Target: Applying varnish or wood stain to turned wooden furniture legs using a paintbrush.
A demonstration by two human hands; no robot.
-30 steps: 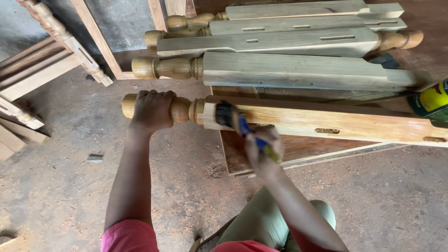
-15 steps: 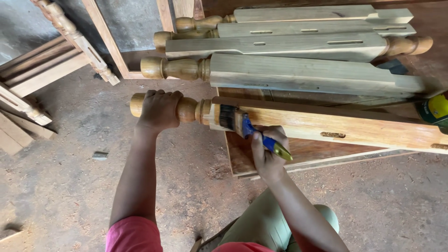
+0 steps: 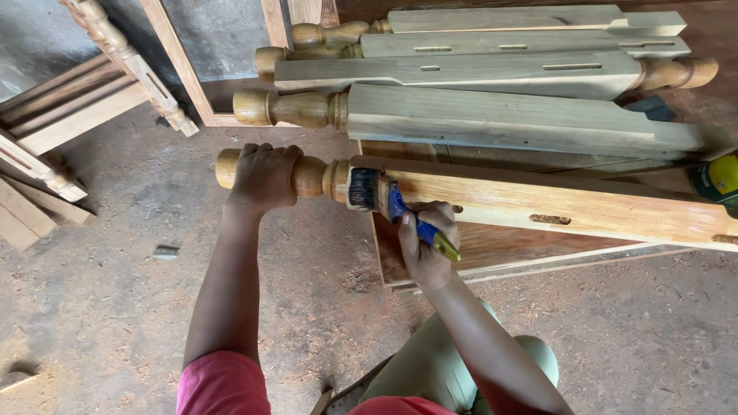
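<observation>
A long turned wooden leg (image 3: 553, 206) lies across a low wooden board, its square shaft glossy and orange-toned. My left hand (image 3: 264, 176) grips the rounded turned end of this leg. My right hand (image 3: 427, 244) holds a paintbrush (image 3: 382, 197) with a blue and yellow handle; its dark bristles press against the near side of the shaft, just beside the turned collar. Several paler matching legs (image 3: 492, 115) lie side by side behind it.
A wooden board (image 3: 492, 253) under the leg rests on the dusty floor. Framed wooden pieces (image 3: 69, 115) lie at the left. A yellow-lidded green can (image 3: 719, 180) sits at the right edge. My bent knee (image 3: 453, 361) is below the hands.
The brush has slid left along the shaft to the turned collar. My left hand keeps its grip on the rounded end.
</observation>
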